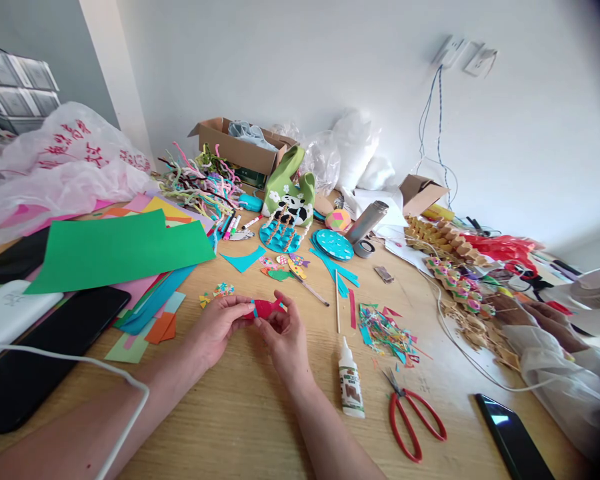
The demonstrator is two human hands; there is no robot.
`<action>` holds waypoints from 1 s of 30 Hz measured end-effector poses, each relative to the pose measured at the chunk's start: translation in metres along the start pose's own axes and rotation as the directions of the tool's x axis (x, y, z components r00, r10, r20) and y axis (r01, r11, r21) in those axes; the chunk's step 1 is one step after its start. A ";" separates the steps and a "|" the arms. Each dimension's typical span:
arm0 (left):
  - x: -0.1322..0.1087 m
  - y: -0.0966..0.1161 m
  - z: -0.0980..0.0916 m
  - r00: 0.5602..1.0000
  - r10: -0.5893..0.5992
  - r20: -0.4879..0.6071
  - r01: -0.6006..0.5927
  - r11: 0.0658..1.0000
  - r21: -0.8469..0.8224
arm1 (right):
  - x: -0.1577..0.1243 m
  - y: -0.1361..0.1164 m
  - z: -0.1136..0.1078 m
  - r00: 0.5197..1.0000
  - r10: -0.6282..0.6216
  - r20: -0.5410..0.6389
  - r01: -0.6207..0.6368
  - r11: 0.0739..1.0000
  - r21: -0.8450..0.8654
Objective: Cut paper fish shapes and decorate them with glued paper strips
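My left hand and my right hand meet over the wooden table, both pinching a small red paper cutout with a bit of blue on it. The fingers of each hand are closed on the piece. A white glue bottle lies just right of my right wrist. Red-handled scissors lie further right. A thin wooden stick and a heap of coloured paper scraps lie beyond the glue.
Sheets of coloured paper with a green sheet on top lie left, by a black tablet and a white cable. Pipe cleaners, a cardboard box, a panda craft stand behind. Another person's hands work at right, near a phone.
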State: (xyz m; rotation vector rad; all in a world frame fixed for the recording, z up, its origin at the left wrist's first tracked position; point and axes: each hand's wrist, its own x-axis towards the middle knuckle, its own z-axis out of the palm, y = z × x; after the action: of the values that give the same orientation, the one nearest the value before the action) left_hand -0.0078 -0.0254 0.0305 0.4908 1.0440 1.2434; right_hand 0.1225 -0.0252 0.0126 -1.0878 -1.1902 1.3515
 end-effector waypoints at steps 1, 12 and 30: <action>0.000 0.000 0.000 1.000 -0.002 0.007 0.002 1.000 -0.001 | 0.000 0.000 0.000 1.000 0.003 -0.008 -0.003 1.000 -0.004; -0.003 0.000 0.003 0.998 -0.009 0.063 0.005 0.997 0.072 | -0.001 -0.001 0.001 1.000 0.003 -0.004 -0.003 1.000 -0.015; -0.002 0.009 0.001 0.989 0.061 -0.138 -0.068 0.997 -0.044 | 0.023 -0.032 -0.064 0.989 0.060 0.134 0.023 0.837 -0.547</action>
State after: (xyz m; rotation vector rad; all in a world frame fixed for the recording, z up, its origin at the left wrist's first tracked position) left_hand -0.0122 -0.0238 0.0388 0.4087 1.1172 1.3721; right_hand 0.1866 0.0052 0.0365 -1.4156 -1.7494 1.1399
